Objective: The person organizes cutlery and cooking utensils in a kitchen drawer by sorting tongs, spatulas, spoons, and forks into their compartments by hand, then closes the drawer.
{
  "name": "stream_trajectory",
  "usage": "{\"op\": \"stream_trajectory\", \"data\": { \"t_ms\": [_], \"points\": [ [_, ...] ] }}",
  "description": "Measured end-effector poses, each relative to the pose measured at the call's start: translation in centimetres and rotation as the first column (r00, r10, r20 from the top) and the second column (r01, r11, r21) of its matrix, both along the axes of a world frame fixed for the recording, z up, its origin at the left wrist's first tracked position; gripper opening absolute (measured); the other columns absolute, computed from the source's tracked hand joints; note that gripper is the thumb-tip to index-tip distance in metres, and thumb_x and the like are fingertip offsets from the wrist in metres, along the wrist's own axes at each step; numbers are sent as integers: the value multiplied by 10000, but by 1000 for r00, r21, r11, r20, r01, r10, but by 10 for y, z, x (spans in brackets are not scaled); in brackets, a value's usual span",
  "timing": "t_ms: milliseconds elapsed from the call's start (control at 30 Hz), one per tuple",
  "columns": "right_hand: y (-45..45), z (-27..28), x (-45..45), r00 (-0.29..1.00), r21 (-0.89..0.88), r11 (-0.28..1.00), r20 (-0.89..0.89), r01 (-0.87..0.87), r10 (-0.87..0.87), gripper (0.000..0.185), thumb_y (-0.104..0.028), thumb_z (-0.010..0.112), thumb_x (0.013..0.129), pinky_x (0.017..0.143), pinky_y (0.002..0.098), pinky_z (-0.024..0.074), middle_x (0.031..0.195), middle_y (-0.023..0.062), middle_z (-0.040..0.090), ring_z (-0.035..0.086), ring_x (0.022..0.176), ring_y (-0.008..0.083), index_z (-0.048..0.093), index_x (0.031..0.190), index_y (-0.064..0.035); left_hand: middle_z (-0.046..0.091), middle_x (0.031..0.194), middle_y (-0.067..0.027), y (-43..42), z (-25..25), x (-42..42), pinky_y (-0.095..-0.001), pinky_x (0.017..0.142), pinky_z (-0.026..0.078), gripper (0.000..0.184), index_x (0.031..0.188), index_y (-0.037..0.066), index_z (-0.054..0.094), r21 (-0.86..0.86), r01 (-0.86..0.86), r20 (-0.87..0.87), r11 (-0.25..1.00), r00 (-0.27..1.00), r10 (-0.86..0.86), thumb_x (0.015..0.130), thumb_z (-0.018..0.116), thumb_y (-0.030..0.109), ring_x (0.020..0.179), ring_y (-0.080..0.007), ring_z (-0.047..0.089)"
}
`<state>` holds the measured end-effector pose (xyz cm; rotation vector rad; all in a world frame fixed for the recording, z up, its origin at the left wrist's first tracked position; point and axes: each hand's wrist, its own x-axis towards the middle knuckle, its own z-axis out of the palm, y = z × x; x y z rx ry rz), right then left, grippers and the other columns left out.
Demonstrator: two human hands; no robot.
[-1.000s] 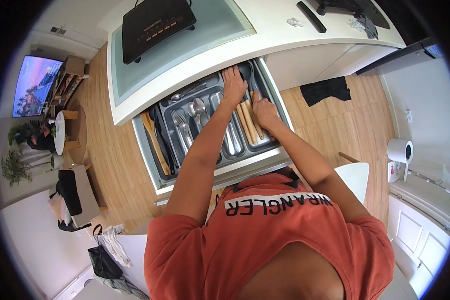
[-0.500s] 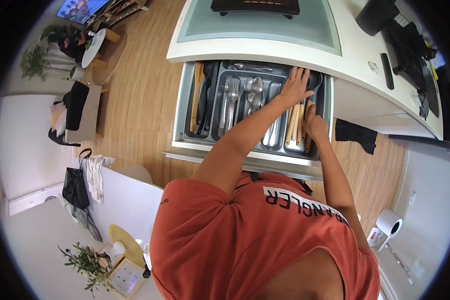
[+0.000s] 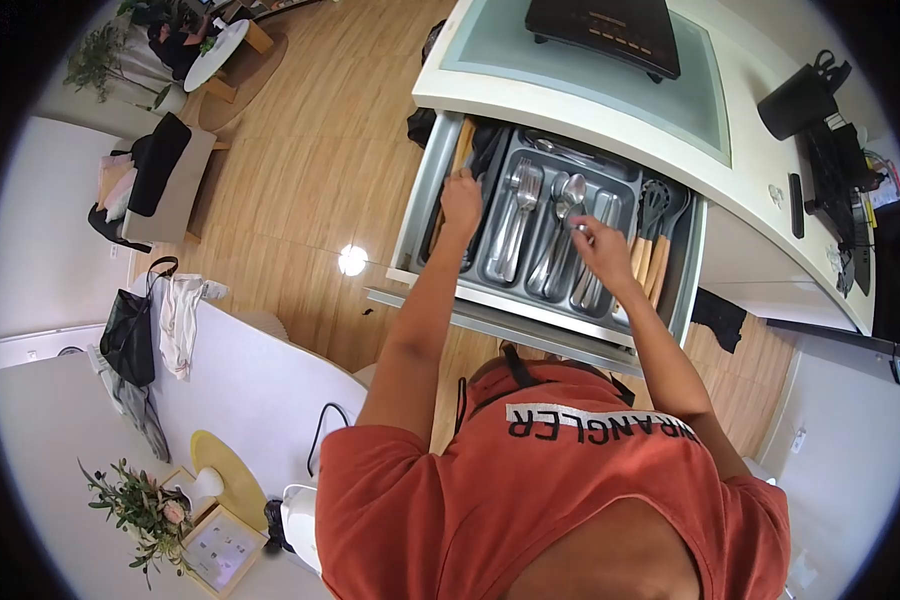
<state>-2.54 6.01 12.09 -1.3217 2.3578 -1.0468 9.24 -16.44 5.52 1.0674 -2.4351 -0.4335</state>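
Note:
The pulled-out drawer [image 3: 692,260] holds a grey cutlery tray [image 3: 618,178]. My left hand [image 3: 461,205] reaches into the leftmost section with its fingers curled, beside a wooden utensil [image 3: 464,145] and dark utensils [image 3: 487,150]. What its fingertips grip, if anything, is hidden. Over the spoons [image 3: 570,192] and the neighbouring slot of knives [image 3: 588,282] is my right hand [image 3: 604,252]. Its fingers are pinched, with a small shiny bit at the tips that I cannot make out. Forks [image 3: 522,200] lie left of the spoons. Wooden-handled utensils [image 3: 654,265] and a whisk [image 3: 654,200] fill the right section.
Above the drawer is a white counter [image 3: 590,115] with a glass panel, bearing a black cooktop appliance [image 3: 605,30]. A black pitcher [image 3: 798,100] stands farther right. A white table [image 3: 270,385] is at my left. Another person [image 3: 175,45] is in the far upper left.
My left hand has moved from the tray's right side to its leftmost section. My right hand has left the wooden handles and moved left over the spoons. The view has shifted.

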Motion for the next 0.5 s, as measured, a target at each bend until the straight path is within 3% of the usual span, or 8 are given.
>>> {"op": "stream_trajectory", "data": {
  "t_ms": [33,100,167,233,333,400,433,500],
  "points": [
    [-15,-5,7,1000,2,1000,-9,-2,2,202,-161,550,777,507,316,430,613,108,578,575,525,208,588,949,-61,580,797,-194,-3,-2,-2,-423,657,470,201,813,-22,532,22,-29,46,999,999,28,728,604,145,735,-353,575],
    [-43,-10,21,963,-41,995,250,-89,96,194,-144,529,795,456,280,429,593,69,568,567,496,150,590,930,-19,584,763,-202,-3,-1,-1,-426,639,474,214,794,-25,547,98,-36,46,995,998,31,728,602,171,700,-356,586],
    [-75,0,34,788,86,996,615,-34,-26,176,-132,515,800,465,260,460,651,97,607,594,508,169,595,873,7,588,806,-254,-7,3,3,-433,696,465,302,921,-54,567,193,-6,16,981,1000,3,734,592,183,766,-395,574],
    [-107,-15,37,776,39,999,630,2,-27,167,-110,504,807,409,227,450,632,86,597,578,461,131,593,847,25,581,801,-243,-10,2,6,-443,675,465,226,761,-51,548,224,1,-73,975,997,15,727,580,170,744,-390,573],
    [-149,-26,35,843,121,992,529,35,-95,235,-153,529,804,401,246,444,638,89,580,571,459,147,567,946,31,580,810,-256,-11,-3,9,-449,697,456,285,858,-69,562,245,-3,-195,970,979,53,722,580,181,754,-410,565],
    [-166,-24,33,988,385,923,139,3,-62,318,-237,586,775,516,314,487,726,149,605,616,589,223,549,973,9,585,805,-260,-14,-6,11,-431,706,455,340,937,-75,571,227,-7,-316,974,945,80,717,582,184,759,-412,566],
    [-169,-25,34,989,393,920,137,3,-62,318,-237,586,775,516,314,487,726,149,605,616,589,223,549,973,9,585,805,-260,-17,-6,14,-431,706,455,340,937,-75,571,235,-7,-317,972,945,83,717,582,184,759,-412,566],
    [-171,-28,36,962,446,893,-262,54,73,411,-355,617,736,656,387,478,818,176,608,607,778,289,538,982,-36,589,823,-255,-23,-5,21,-398,699,460,293,891,-71,591,314,51,-409,948,908,86,726,568,170,785,-383,576]
  ]
}}
